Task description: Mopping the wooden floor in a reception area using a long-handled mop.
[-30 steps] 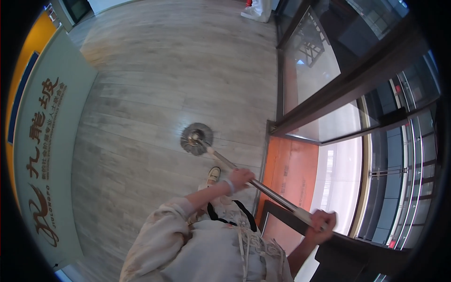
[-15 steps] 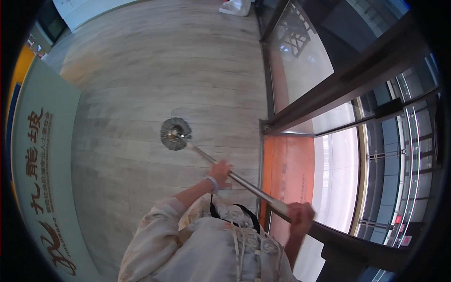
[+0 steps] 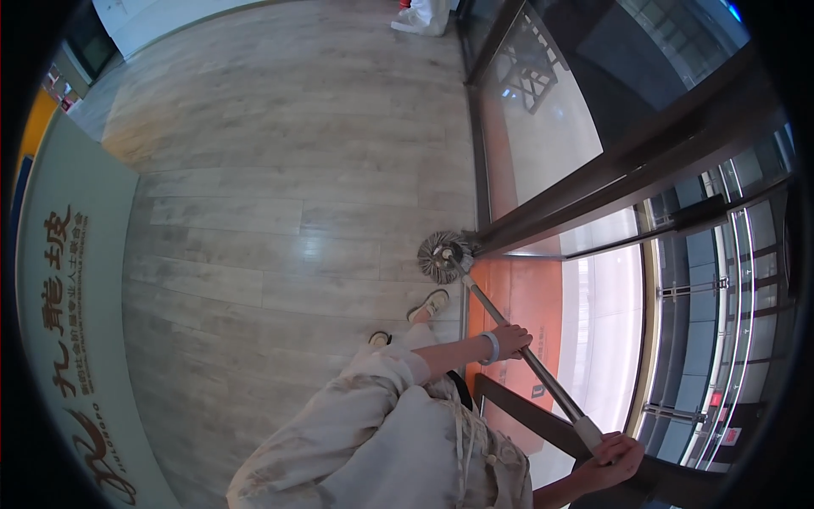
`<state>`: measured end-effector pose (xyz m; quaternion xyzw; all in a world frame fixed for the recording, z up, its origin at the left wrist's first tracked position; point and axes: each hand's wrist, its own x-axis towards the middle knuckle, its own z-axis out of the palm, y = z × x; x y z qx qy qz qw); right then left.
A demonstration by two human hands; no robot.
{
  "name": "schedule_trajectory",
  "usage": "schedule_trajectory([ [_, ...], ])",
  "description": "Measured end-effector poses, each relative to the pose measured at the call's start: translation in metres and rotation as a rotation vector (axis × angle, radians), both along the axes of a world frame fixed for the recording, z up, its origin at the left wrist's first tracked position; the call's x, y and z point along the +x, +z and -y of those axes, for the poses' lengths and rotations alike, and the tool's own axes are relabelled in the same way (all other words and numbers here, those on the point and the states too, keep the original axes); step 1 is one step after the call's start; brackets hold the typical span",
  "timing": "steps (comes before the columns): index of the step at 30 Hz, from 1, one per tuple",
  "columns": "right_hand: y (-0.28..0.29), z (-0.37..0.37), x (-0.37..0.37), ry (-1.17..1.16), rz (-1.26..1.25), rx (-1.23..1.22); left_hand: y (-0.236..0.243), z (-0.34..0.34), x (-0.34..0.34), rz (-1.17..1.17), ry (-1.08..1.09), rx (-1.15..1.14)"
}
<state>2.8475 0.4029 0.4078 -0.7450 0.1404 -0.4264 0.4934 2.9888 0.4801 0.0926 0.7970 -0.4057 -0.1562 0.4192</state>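
Note:
I hold a mop by its long metal pole [image 3: 551, 383], which slants from the lower right up to its round head. The grey, stringy mop head [image 3: 435, 260] lies on the wood-look floor [image 3: 254, 246], against the foot of the dark door frame. Partway down the pole, my left hand [image 3: 511, 342] is closed around it, with a pale band on the wrist. My right hand [image 3: 617, 459] grips the light-coloured sleeve at the pole's upper end. My shoes stand just below and left of the mop head.
A glass door with a dark frame [image 3: 593, 204] stands at the right. Under the pole lies an orange mat [image 3: 513, 297] at the doorway. A pale sign panel [image 3: 85, 254] with brown lettering runs along the left. A white bag [image 3: 421, 17] sits at the far end.
The mop head has swept right across the floor to the door frame. Both hands have moved right with the pole, and my shoes have come into view.

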Motion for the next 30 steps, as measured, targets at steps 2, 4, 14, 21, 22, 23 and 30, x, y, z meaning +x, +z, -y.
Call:
schedule_trajectory([
  [2, 0.000, 0.014, 0.025, 0.040, 0.065, 0.061, 0.006, 0.000, 0.016, 0.011, 0.031, 0.086],
  [4, -0.002, 0.021, 0.061, 0.059, 0.064, 0.162, 0.001, -0.014, 0.035, 0.050, 0.073, 0.123],
  [14, -0.167, -0.012, 0.281, 1.038, -0.359, 0.196, -0.099, -0.191, 0.119, -0.171, 0.840, 0.637],
  [21, -0.211, -0.062, 0.329, 1.311, -0.691, 0.702, -0.101, -0.240, 0.152, -0.499, 1.136, 0.865],
  [22, -0.194, -0.051, 0.339, 1.208, -0.728, 0.601, -0.100, -0.229, 0.161, -0.449, 1.095, 0.839],
  [23, -0.179, -0.037, 0.348, 1.106, -0.763, 0.497, -0.099, -0.214, 0.170, -0.401, 1.055, 0.809],
  [30, -0.098, 0.102, 0.369, 0.705, -0.263, 0.196, -0.053, -0.049, 0.252, -0.086, 0.465, 0.436],
])
